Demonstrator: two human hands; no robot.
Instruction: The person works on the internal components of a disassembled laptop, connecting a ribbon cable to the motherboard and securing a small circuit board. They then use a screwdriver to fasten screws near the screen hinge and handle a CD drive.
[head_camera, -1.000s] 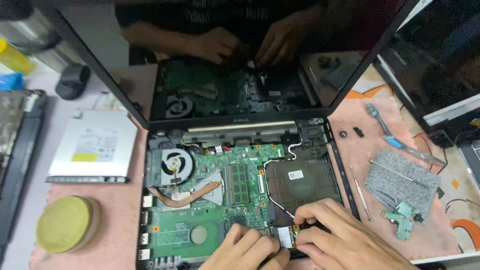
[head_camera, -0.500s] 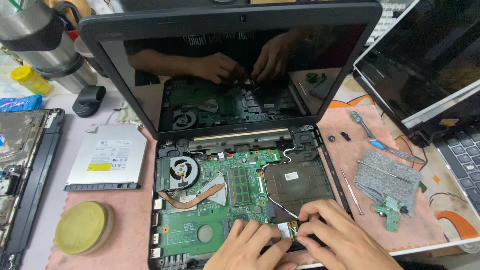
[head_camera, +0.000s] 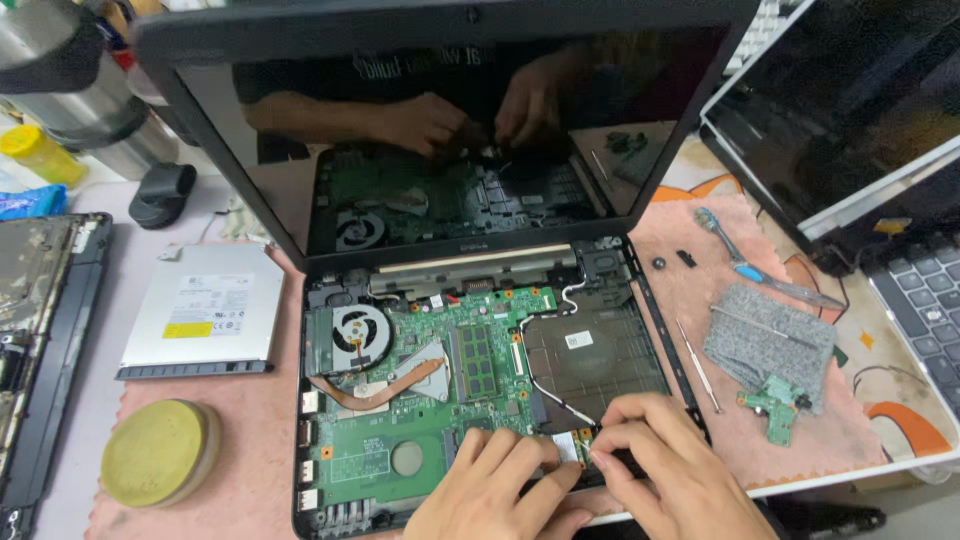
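At the front edge of an opened laptop (head_camera: 480, 400), left hand (head_camera: 495, 490) and right hand (head_camera: 665, 470) press curled fingertips onto a small card (head_camera: 567, 447) beside the green board (head_camera: 440, 400); whether either grips it cannot be told. Nearby on the worktop (head_camera: 90, 400): optical drive (head_camera: 200, 310), screwdriver (head_camera: 735, 255), yellow puck (head_camera: 160, 452).

L hand (head_camera: 500, 490) & R hand (head_camera: 665, 475) side by side, fingertips pinched.
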